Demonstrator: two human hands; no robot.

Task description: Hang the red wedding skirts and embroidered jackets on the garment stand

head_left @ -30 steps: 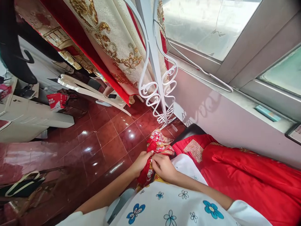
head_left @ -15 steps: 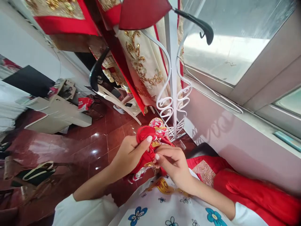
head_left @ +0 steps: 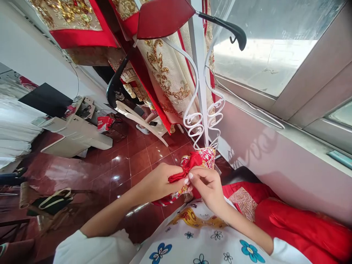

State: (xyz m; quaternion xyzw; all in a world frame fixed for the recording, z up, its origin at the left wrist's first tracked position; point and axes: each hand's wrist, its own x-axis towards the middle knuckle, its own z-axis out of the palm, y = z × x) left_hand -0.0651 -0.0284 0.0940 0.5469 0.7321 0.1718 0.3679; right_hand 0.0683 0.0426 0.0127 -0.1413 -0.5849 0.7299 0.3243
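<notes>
Both hands hold a bunched red garment with gold embroidery (head_left: 196, 161) over my lap. My left hand (head_left: 162, 181) is closed round the bundle from the left, thumb on top. My right hand (head_left: 207, 183) pinches a red fold of it between thumb and fingers, and the two thumbs nearly touch. Part of the bundle hangs below the hands and is hidden by them. My lap is covered by white cloth with blue flowers (head_left: 203, 238).
A larger red satin garment (head_left: 288, 223) lies to the right along the wall under the window. A white curled metal clothes stand (head_left: 200, 110) rises just behind the hands, hung with embroidered robes (head_left: 165, 73) on black hangers. Red tiled floor (head_left: 132, 161), bags and boxes lie left.
The view tilted up from the floor over the second. Both hands lifted the red bundle, then shifted it slightly right and gathered it smaller, the right hand pinching a fold.
</notes>
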